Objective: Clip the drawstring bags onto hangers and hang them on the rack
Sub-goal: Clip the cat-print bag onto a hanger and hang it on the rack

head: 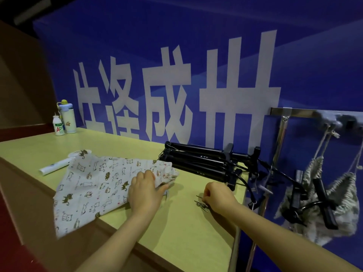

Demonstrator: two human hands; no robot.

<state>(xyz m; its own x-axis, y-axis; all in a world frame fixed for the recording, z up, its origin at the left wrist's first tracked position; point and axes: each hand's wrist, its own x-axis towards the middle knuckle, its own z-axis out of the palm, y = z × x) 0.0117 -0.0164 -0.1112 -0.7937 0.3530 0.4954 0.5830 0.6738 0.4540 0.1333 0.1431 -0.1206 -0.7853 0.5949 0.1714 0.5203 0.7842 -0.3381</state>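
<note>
A white drawstring bag printed with small cats lies flat on the yellow-green table, one corner hanging over the near edge. My left hand rests on the bag's right end, fingers curled over the gathered cloth. My right hand is to the right of it on the table, fingers curled down at small metal clips. A stack of black clip hangers lies at the table's far right. Two bags clipped on black hangers hang from the rack at the right.
A white and blue flask and a small white bottle stand at the table's far left corner. A white tube lies by the bag. A blue banner with large white characters covers the wall behind. The rack's metal upright stands beside the table.
</note>
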